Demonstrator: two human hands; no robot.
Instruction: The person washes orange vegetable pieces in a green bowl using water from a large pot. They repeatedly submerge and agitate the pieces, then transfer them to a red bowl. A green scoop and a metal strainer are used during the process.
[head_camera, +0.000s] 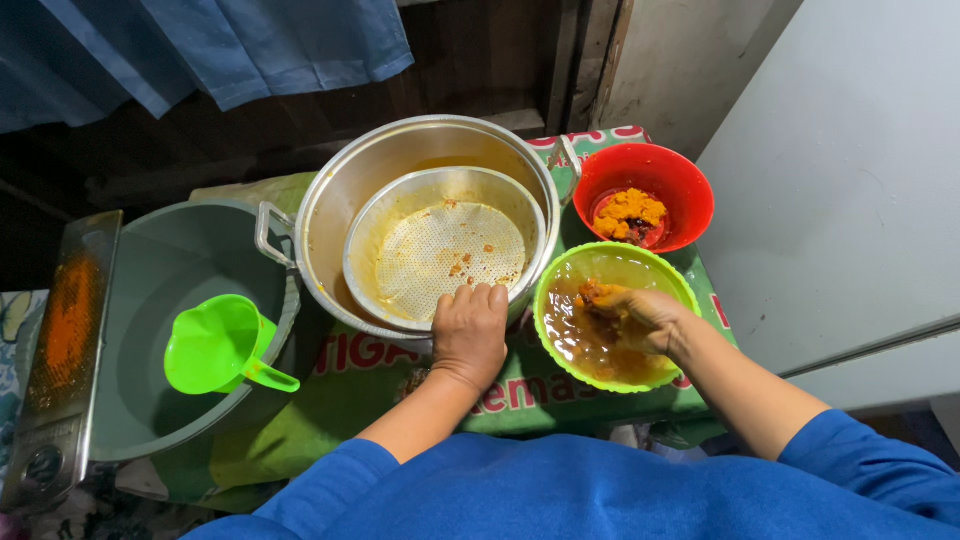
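**Head view: one hand steadies the strainer, the other works wet pulp**

The left hand (469, 333) grips the near rim of the metal strainer (445, 245), fingers curled over its edge; the strainer sits inside a large steel pot (330, 200) at mid-bench. The right hand (640, 318) is sunk in the green bowl (560, 275), right of the pot, fingers clenched around orange pulp (592, 294) in brownish liquid. That pulp looks soft, wet and slippery, best cupped whole. A red bowl (690, 190) lies farther right; a green jug (215, 345) sits left.
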